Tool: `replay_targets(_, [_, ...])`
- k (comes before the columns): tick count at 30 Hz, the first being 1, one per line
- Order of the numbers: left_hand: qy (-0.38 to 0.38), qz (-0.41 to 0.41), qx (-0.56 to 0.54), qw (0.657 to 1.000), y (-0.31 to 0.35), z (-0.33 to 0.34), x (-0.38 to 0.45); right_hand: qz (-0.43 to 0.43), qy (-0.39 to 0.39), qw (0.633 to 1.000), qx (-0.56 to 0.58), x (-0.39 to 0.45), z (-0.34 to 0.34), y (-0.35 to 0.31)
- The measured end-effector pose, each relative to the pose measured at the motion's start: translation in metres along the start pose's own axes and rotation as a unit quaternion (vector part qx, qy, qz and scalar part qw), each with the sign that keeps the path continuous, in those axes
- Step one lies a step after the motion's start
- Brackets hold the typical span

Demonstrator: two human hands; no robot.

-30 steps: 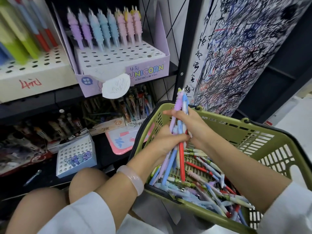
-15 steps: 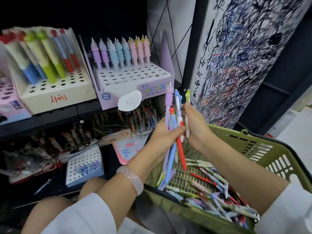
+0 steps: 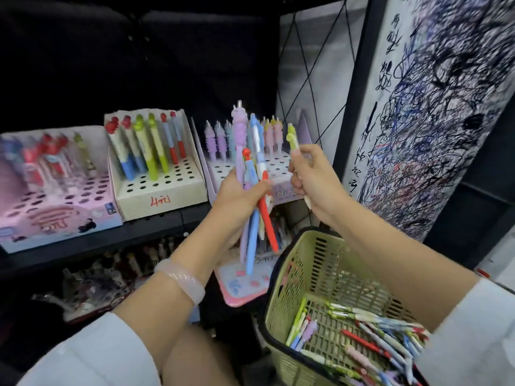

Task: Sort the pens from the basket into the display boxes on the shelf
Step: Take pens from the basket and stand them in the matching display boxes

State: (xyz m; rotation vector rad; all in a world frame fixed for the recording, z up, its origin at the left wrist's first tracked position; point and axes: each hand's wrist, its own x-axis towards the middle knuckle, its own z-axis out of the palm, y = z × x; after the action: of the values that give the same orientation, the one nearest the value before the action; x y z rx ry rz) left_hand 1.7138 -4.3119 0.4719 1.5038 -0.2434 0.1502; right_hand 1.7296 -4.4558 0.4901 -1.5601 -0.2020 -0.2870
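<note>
While the left hand (image 3: 239,190) kept its fingers clamped on a bunch of pens (image 3: 252,174) (purple, blue, red, held upright and fanned), the right hand (image 3: 312,179) had its fingers pinched on one green-topped pen (image 3: 292,140), top end up. Both hands were raised in front of the shelf (image 3: 92,243), just apart from each other, above the basket (image 3: 315,274). Basket sat lower right, green plastic, loose pens (image 3: 370,338) piled in its bottom. On the shelf, three display boxes side by side: pink box (image 3: 55,213) left, blurred; cream box (image 3: 158,190) in the middle with red, green and blue pens standing in the back rows; purple box (image 3: 223,165) behind the hands with pastel pens in the back row. Front holes of the cream box were unfilled. A pale bangle (image 3: 181,280) sat on the left wrist.
</note>
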Motion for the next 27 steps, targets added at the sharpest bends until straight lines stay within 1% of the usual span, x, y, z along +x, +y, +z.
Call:
replay_targets(4, [0.050,0.023,0.013,0.998,0.021,-0.035,0.013,-0.030,-0.008,0.999,-0.032,0.029,0.026,-0.019])
replay_targets(8, [0.094,0.028,0.031,0.995,0.032,-0.070,0.022,-0.006,-0.019,0.997,-0.079,0.056,0.051,-0.020])
replay_targets(11, [0.123,0.016,0.034,0.992,0.033,-0.097,0.026,0.002,-0.016,0.996,-0.085,0.068,0.075,-0.014])
replay_targets(13, [0.140,0.011,0.042,0.989,0.031,-0.113,0.028,-0.002,-0.040,0.996,-0.078,0.072,0.093,-0.013])
replay_targets(16, [0.162,0.007,0.041,0.986,0.031,-0.137,0.028,-0.037,-0.080,0.990,-0.108,0.080,0.121,-0.013])
replay_targets(18, [0.168,0.008,0.051,0.984,0.030,-0.153,0.027,-0.064,-0.086,0.986,-0.130,0.084,0.137,-0.013])
replay_targets(20, [0.182,0.010,0.062,0.981,0.029,-0.169,0.025,-0.079,-0.097,0.984,-0.129,0.086,0.152,-0.015])
replay_targets(22, [0.196,0.015,0.056,0.979,0.029,-0.182,0.024,-0.099,-0.108,0.978,-0.147,0.087,0.166,-0.015])
replay_targets(24, [0.206,0.017,0.045,0.977,0.028,-0.194,0.023,-0.121,-0.109,0.975,-0.153,0.087,0.179,-0.012])
replay_targets(27, [0.210,0.025,0.044,0.976,0.027,-0.210,0.020,-0.127,-0.091,0.977,-0.145,0.085,0.192,-0.009])
